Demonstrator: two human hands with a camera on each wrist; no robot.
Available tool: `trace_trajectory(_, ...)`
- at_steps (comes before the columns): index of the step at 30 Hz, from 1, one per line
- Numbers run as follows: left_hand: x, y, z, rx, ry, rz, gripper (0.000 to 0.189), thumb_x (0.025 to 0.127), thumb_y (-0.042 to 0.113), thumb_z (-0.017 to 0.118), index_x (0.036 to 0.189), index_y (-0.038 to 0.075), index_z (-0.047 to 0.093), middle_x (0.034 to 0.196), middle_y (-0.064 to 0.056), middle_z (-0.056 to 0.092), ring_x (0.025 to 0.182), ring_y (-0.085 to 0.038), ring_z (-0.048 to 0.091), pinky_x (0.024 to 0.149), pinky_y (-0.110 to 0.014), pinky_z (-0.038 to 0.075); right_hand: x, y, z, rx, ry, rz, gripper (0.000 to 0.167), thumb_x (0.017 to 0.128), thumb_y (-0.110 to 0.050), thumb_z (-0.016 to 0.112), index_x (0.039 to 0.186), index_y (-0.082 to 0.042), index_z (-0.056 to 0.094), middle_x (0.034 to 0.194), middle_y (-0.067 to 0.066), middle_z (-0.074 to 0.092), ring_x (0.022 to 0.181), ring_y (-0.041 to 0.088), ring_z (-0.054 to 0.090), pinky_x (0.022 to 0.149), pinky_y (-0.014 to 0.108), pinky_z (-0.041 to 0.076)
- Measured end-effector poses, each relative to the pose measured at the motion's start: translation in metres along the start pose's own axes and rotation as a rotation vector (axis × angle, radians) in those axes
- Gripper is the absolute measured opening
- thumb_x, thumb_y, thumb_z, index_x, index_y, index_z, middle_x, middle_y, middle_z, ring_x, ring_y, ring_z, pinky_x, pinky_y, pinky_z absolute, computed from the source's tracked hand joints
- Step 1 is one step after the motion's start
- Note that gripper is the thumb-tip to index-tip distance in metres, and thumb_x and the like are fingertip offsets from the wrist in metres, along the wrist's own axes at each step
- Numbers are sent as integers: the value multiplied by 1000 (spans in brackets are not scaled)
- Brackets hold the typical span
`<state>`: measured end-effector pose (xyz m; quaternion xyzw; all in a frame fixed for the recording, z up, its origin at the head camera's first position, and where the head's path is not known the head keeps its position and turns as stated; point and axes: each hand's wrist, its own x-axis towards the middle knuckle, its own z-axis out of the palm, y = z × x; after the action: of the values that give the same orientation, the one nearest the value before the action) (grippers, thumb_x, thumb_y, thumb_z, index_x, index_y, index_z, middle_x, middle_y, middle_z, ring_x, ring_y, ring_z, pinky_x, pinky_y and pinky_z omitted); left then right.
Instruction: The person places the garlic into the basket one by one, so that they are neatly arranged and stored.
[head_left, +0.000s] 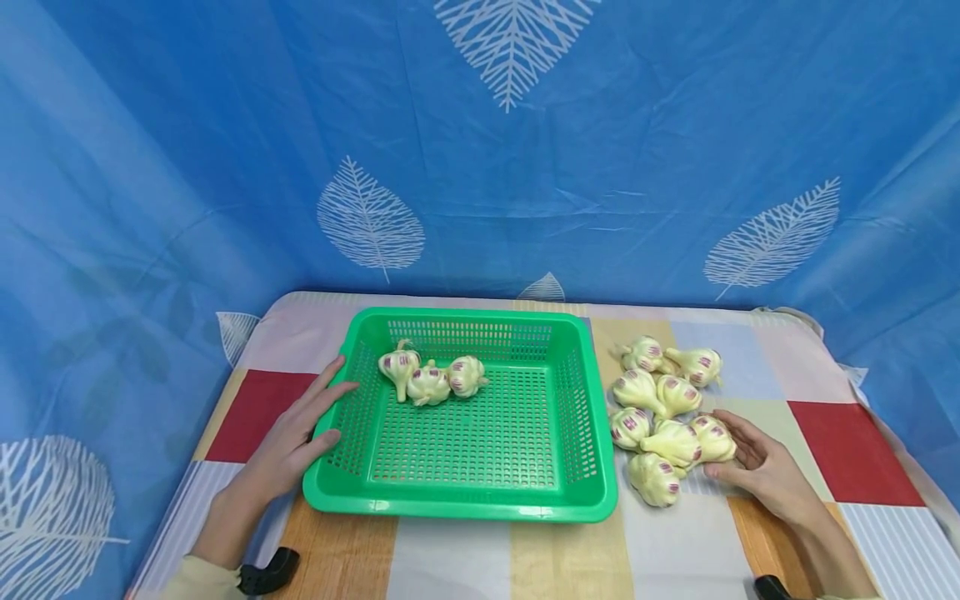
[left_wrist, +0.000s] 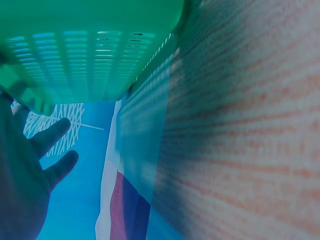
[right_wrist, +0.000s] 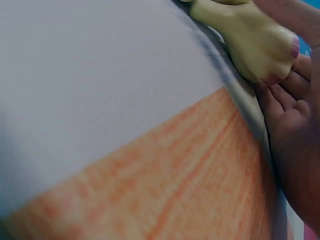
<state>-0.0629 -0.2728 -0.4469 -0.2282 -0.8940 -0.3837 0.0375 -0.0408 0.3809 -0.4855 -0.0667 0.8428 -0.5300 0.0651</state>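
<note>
A green plastic basket (head_left: 465,506) stands on the table with three garlic bulbs (head_left: 428,385) at its far left inside. My left hand (head_left: 292,442) is at the basket's left side, fingers spread, fingertips by the rim; whether they touch it is unclear. To the right of the basket lies a pile of several garlic bulbs (head_left: 675,442). My right hand (head_left: 765,471) is at the pile's right edge, thumb and fingers on either side of the rightmost garlic bulb (head_left: 714,439). In the right wrist view that bulb (right_wrist: 255,42) rests on the cloth, with fingers behind it.
A patchwork-patterned cloth (head_left: 450,558) covers the table. Blue curtains with white leaf prints (head_left: 510,208) hang behind and at both sides. Black wrist devices (head_left: 270,572) show near the table's front edge.
</note>
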Motion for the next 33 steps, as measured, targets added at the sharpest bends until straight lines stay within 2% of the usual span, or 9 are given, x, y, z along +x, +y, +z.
trace_trajectory(7, 0, 0, 0, 0, -3, 5, 65, 87, 12, 65, 149, 10, 47, 168, -3, 18, 148, -27, 25, 92, -65, 47, 1, 2, 0, -28, 56, 96, 69, 92, -9, 75, 149, 10, 39, 130, -31, 47, 114, -18, 48, 84, 10, 47)
trace_trajectory(13, 0, 0, 0, -2, -3, 7, 65, 87, 13, 65, 150, 13, 46, 167, -3, 18, 148, -27, 25, 93, -66, 47, 3, 3, 0, -10, 88, 91, 70, 89, -4, 77, 145, 15, 40, 125, -33, 52, 109, -13, 55, 81, 12, 50)
trace_trajectory(22, 1, 0, 1, -5, -4, 12, 65, 87, 12, 64, 149, 11, 47, 167, -4, 18, 148, -26, 25, 93, -66, 46, 3, 1, -1, -49, 107, 142, 73, 88, -10, 79, 147, 10, 41, 123, -35, 49, 107, -17, 52, 80, 10, 49)
trace_trajectory(28, 1, 1, 1, 0, -5, 16, 64, 87, 12, 64, 149, 10, 47, 167, -4, 18, 148, -26, 25, 95, -67, 45, 0, -5, -7, -68, 183, 184, 73, 87, -15, 82, 148, 4, 46, 117, -36, 53, 99, -14, 58, 75, 12, 51)
trace_trajectory(30, 1, 1, 1, 1, -5, 16, 64, 87, 12, 64, 149, 10, 47, 167, -4, 18, 148, -27, 24, 95, -67, 45, -1, -10, -12, -74, 206, 175, 71, 87, -15, 81, 148, 0, 48, 116, -36, 53, 98, -14, 58, 74, 12, 51)
trace_trajectory(33, 2, 2, 0, 2, -3, 15, 64, 87, 12, 64, 149, 10, 47, 167, -4, 18, 148, -27, 25, 94, -67, 46, -1, -18, -20, -73, 228, 112, 68, 87, -7, 80, 148, -3, 49, 119, -35, 54, 100, -13, 59, 75, 10, 50)
